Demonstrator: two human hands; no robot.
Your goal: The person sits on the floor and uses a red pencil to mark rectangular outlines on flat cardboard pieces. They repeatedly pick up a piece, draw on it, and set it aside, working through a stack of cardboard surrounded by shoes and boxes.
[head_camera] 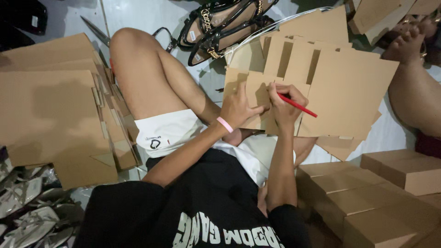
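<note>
Left hand [236,109] pressed flat on unfolded cardboard box blank [340,92], fingers spread, thumb pointing right, gripping nothing; pink wristband [224,124] at wrist. Right hand [285,102] just beside it, fingers pinched closed round red pencil [298,106], tip down on same blank. Blank lying across lap and floor, atop more flat blanks. Stack of flat cardboard [50,110] at left, beside raised knee. Folded brown boxes [386,197] lower right. Black sandals [220,25] above. Another person's foot [409,43] upper right.
</note>
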